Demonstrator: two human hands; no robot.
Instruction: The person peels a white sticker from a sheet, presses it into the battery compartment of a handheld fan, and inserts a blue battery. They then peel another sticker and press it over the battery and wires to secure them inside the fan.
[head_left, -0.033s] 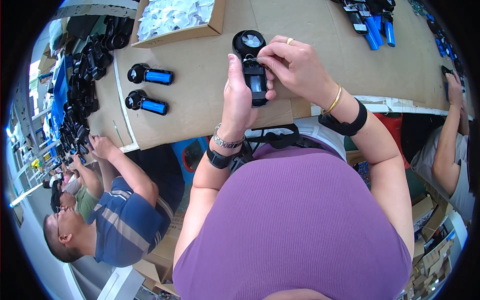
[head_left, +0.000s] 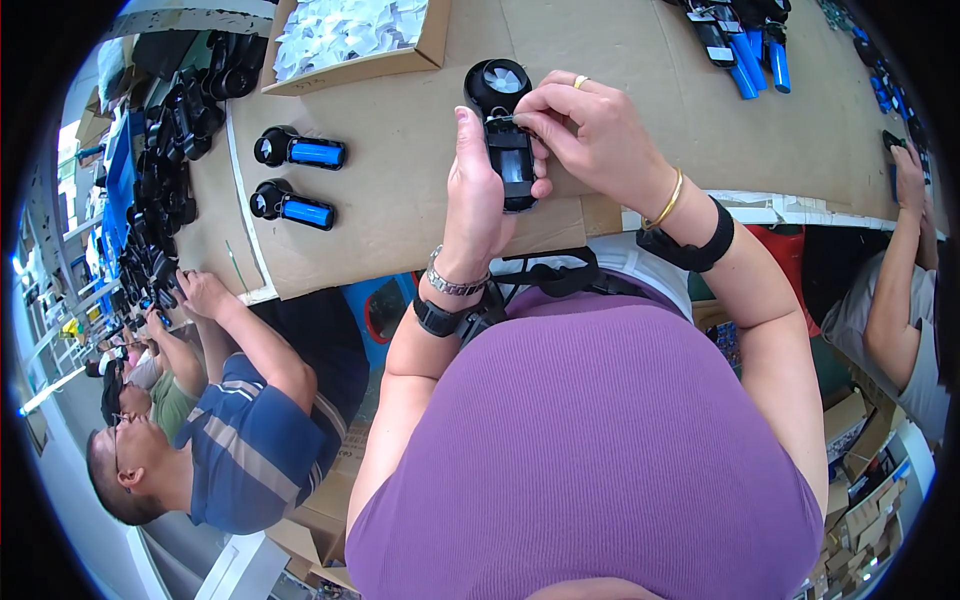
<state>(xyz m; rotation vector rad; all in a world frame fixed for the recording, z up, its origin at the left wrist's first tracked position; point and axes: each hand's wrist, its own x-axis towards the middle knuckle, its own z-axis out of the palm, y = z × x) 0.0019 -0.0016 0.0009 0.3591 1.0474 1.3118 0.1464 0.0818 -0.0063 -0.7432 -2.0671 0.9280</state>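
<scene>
In the head view, the left hand (head_left: 478, 190) grasps a black plastic handheld fan (head_left: 514, 168) above the brown cardboard-covered table (head_left: 400, 190). Pale blades fill its round head; its elongated handle shows a dark rectangular section. The right hand (head_left: 585, 128) pinches a thin, pale piece (head_left: 503, 119) at its neck.

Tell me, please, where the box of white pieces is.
The box stands on the table at the head view's top edge, left of centre, beyond the two blue-and-black devices.
</scene>
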